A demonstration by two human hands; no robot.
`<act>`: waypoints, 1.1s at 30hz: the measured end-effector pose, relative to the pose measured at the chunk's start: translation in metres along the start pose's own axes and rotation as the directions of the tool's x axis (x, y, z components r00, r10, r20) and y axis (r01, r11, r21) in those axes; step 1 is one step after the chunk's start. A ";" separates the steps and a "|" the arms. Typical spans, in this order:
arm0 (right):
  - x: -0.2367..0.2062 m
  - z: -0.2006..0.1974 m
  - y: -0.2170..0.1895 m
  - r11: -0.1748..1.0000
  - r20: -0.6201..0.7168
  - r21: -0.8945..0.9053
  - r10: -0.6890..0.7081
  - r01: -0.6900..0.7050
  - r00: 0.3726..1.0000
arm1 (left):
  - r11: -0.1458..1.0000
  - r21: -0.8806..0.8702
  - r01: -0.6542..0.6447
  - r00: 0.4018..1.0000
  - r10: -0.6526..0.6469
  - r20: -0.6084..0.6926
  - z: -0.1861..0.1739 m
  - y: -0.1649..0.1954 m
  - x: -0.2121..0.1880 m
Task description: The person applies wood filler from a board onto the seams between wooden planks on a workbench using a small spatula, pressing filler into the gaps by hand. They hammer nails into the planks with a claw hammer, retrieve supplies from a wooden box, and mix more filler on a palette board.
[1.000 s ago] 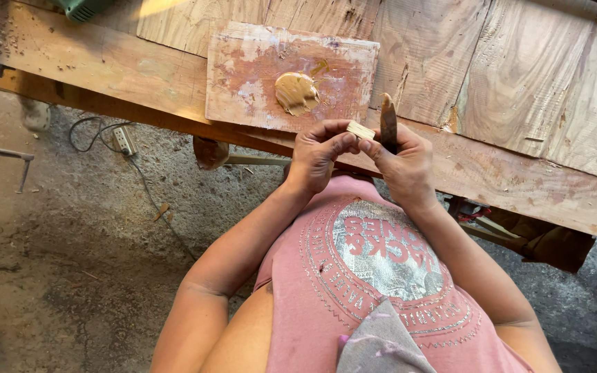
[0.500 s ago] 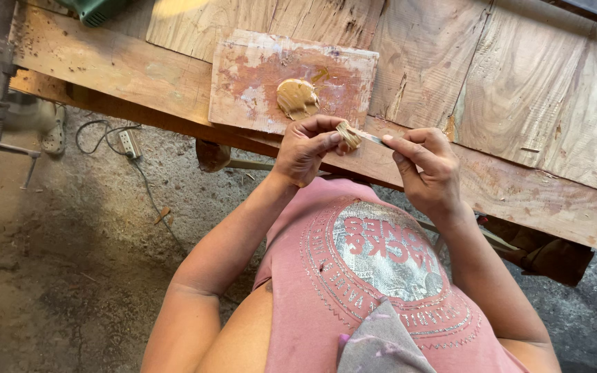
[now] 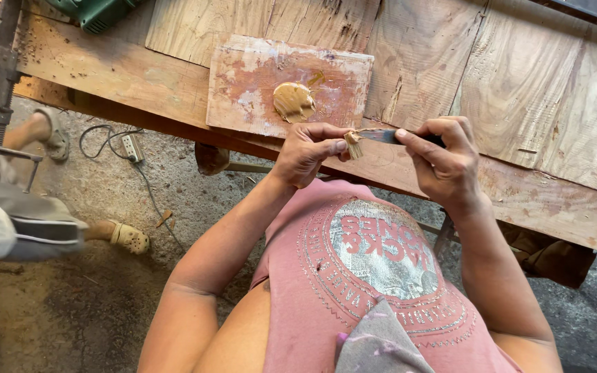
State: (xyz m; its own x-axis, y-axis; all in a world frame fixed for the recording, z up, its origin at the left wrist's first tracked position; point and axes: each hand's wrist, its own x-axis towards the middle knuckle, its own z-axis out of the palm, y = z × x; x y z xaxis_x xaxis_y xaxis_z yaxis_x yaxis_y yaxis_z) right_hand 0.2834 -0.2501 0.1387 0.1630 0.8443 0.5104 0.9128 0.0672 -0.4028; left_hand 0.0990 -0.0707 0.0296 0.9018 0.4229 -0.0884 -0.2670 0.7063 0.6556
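Centre frame: right hand (image 3: 443,166) clamped on one putty knife (image 3: 388,136); left hand (image 3: 309,152) fingers pinched together on its putty-smeared tip. One stained board (image 3: 243,83) above, one putty blob (image 3: 294,101) on it. One green tool (image 3: 98,10) upper left.

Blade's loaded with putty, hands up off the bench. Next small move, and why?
Probably wipe the putty off the knife tip with the left hand: its fingertips already pinch the blob, the right hand holds the knife level, and both are above the board.

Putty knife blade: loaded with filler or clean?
Loaded. A tan lump sits on the putty knife tip, where the left hand pinches it; the right hand grips the handle.
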 end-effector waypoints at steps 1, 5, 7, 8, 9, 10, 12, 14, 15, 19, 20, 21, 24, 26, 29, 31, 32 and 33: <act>0.000 -0.004 0.001 0.999 0.002 -0.031 -0.012 0.013 1.000 | 1.000 -0.001 0.011 1.000 -0.011 -0.008 0.001 0.000 0.001; 0.002 -0.011 0.004 0.999 0.037 -0.009 -0.041 0.041 0.998 | 0.997 0.062 0.038 0.999 -0.038 0.000 0.003 -0.001 0.007; 0.004 -0.011 0.007 0.998 0.059 0.000 -0.065 0.065 0.996 | 0.995 0.091 0.036 0.999 -0.039 0.030 0.005 -0.002 0.009; 0.004 -0.011 0.008 0.998 0.067 0.014 -0.065 0.064 0.996 | 0.994 0.105 0.042 0.999 -0.045 0.026 0.006 -0.002 0.011; 0.004 -0.011 0.009 0.998 0.075 0.029 -0.065 0.063 0.995 | 0.992 0.120 0.048 0.999 -0.050 0.021 0.006 -0.002 0.011; 0.004 -0.011 0.010 0.997 0.084 0.045 -0.064 0.061 0.994 | 0.990 0.133 0.054 0.998 -0.057 0.014 0.007 -0.002 0.012; 0.002 -0.012 0.012 0.996 0.083 0.058 -0.068 0.063 0.994 | 0.991 0.118 0.061 0.998 -0.063 0.007 0.009 -0.001 0.014; -0.002 -0.013 0.013 0.995 0.079 0.071 -0.073 0.068 0.994 | 0.993 0.100 0.067 0.998 -0.068 0.006 0.010 -0.001 0.015; -0.004 -0.013 0.014 0.995 0.074 0.077 -0.077 0.071 0.994 | 0.993 0.091 0.069 0.997 -0.070 0.009 0.010 -0.001 0.015; -0.012 -0.013 0.015 0.995 0.072 0.091 -0.056 0.050 0.996 | 0.996 0.042 0.080 0.996 -0.081 0.020 0.010 -0.002 0.016; -0.014 -0.013 0.015 0.994 0.069 0.094 -0.060 0.053 0.996 | 0.996 0.032 0.085 0.996 -0.086 0.009 0.011 -0.003 0.016; -0.017 -0.013 0.015 0.994 0.066 0.096 -0.061 0.054 0.996 | 0.996 0.022 0.092 0.996 -0.092 -0.002 0.011 -0.004 0.017; -0.025 -0.017 0.015 0.995 0.080 0.102 -0.028 0.019 0.996 | 0.993 -0.001 0.116 0.993 -0.116 -0.026 0.014 -0.006 0.019; -0.032 -0.021 0.015 0.995 0.083 0.097 0.007 -0.015 0.997 | 0.991 -0.002 0.134 0.990 -0.133 -0.039 0.016 -0.008 0.022; -0.048 -0.028 0.015 0.994 0.068 0.081 0.074 -0.079 0.995 | 0.988 0.014 0.151 0.986 -0.150 -0.067 0.019 -0.012 0.028; -0.063 -0.031 0.015 0.987 0.057 0.075 0.139 -0.143 0.989 | 0.989 0.027 0.147 0.984 -0.144 -0.102 0.019 -0.015 0.035; -0.071 -0.031 0.015 0.964 0.021 0.092 0.248 -0.249 0.969 | 0.990 0.051 0.132 0.987 -0.126 -0.101 0.019 -0.015 0.039; -0.081 -0.028 0.015 0.930 -0.013 0.113 0.353 -0.349 0.936 | 0.990 0.075 0.115 0.989 -0.107 -0.101 0.018 -0.016 0.045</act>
State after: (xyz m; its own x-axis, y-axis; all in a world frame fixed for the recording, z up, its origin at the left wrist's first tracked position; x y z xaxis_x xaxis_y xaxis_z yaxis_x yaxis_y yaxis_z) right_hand 0.2948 -0.3320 0.1124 0.4796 0.8067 0.3454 0.7497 -0.1720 -0.6390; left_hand 0.1496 -0.0730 0.0288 0.8865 0.3995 -0.2333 -0.1350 0.7057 0.6955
